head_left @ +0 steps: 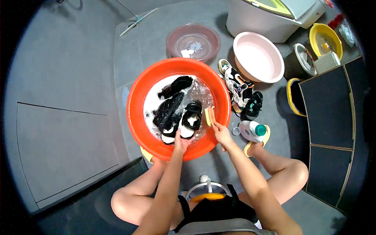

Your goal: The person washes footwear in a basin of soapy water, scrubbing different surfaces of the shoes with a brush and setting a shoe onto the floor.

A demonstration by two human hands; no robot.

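An orange-red basin [135, 131] of foamy water stands between my feet. My left hand [181, 143] is closed on the white toe of a black-and-white shoe [191, 116] in the basin. Another dark shoe [169, 113] lies wet beside it to the left, and a black item [176, 87], whose kind I cannot make out, floats above them. My right hand [222, 136] grips a scrub brush [210, 116] with a pinkish back and pale bristles, over the basin's right inner side. The brush is just right of the held shoe, apart from it.
Several sneakers [239, 88] sit right of the basin. Near my right foot stands a white detergent bottle [250, 130] with a green cap, a clear cap [235, 131] beside it. A pink basin [260, 58] and a translucent basin [194, 33] stand behind. Dark cabinets [329, 113] border the right.
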